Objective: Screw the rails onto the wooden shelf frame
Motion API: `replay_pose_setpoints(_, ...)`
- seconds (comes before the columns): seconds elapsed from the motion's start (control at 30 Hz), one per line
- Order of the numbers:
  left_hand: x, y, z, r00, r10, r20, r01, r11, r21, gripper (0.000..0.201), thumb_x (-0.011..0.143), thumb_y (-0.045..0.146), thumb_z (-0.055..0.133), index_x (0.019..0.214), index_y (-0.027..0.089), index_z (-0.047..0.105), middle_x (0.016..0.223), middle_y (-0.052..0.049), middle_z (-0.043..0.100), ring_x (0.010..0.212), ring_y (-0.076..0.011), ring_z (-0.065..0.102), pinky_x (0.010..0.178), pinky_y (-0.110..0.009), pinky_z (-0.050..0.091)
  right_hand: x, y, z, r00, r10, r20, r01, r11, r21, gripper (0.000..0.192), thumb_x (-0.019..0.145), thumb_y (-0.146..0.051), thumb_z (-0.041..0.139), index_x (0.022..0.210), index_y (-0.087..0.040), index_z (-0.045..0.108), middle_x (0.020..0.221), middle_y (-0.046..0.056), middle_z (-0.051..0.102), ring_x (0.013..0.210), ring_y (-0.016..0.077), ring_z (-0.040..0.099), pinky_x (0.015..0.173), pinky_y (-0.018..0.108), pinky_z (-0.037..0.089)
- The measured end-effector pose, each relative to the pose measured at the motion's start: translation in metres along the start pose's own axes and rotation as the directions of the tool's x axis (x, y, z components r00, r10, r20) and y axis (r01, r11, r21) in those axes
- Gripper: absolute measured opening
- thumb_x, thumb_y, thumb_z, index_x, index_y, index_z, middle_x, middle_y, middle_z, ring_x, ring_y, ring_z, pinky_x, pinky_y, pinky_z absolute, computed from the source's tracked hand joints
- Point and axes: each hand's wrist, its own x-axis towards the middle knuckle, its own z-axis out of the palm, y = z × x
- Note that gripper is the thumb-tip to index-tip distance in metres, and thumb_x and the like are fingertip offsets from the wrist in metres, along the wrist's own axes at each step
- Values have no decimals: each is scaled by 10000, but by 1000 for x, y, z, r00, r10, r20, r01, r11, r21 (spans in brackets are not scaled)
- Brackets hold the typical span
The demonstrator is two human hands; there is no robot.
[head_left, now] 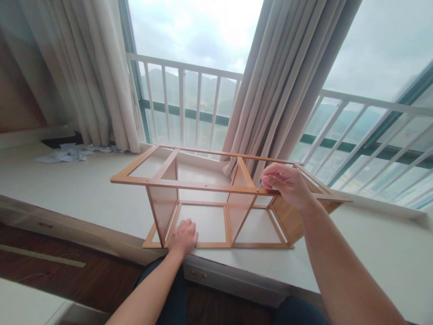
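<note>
A light wooden shelf frame [189, 184] stands on a white window ledge [77, 189], open at the front, with upright panels dividing it. My left hand [183, 237] rests with fingers curled on the frame's lower front rail. My right hand [287, 186] is up at the top front rail, near its right end, fingers pinched together around something small and dark that I cannot make out.
Beige curtains hang at left [84, 76] and centre [287, 76] before a window with a white railing [182, 104]. Crumpled papers [67, 153] lie on the ledge at far left. Drawers with handles [199, 274] sit under the ledge; dark wood floor below.
</note>
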Motion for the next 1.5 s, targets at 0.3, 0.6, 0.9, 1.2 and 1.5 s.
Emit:
replay_pose_setpoints(0.3,0,0,0,1000,2,-2,-2,1000,-1,203,974,228,466,980,214,668,1148,-109,661,1140,-278,564,935,-424,431,2,2,2,999,12,-44,-13,1000,-23,334,839,-468,866,833,-193,677,716,4,646,628,125,570,590,258,471)
replay_pose_setpoints(0.6,0,1,-2,1000,1,5,-1,1000,15,210,972,233,460,990,212,668,1143,-106,660,1143,-273,569,927,-415,443,1,1,2,998,-1,-57,-6,991,-134,400,867,-529,821,771,-195,624,683,-9,564,576,110,469,508,253,352)
replay_pose_setpoints(0.9,-1,2,-5,1000,-7,11,7,1000,-2,202,974,232,470,984,218,671,1160,-108,667,1151,-274,569,931,-420,446,0,2,1,999,-24,-34,17,982,-190,382,913,-513,773,773,-203,599,680,-15,539,574,116,447,520,270,330)
replay_pose_setpoints(1.2,-1,2,-5,1000,-10,15,11,1000,-27,208,976,234,467,990,211,673,1178,-119,668,1150,-285,562,941,-440,440,1,7,-1,997,-79,-10,75,970,-230,432,972,-444,712,707,-223,452,706,-25,491,646,133,448,604,295,352)
replay_pose_setpoints(1.5,-2,2,-6,1000,-7,9,7,1000,-15,208,980,236,460,979,218,667,1162,-113,674,1153,-285,568,934,-438,433,-2,5,-2,998,-57,23,60,979,-195,366,965,-426,719,732,-221,525,741,3,557,645,143,482,562,285,374)
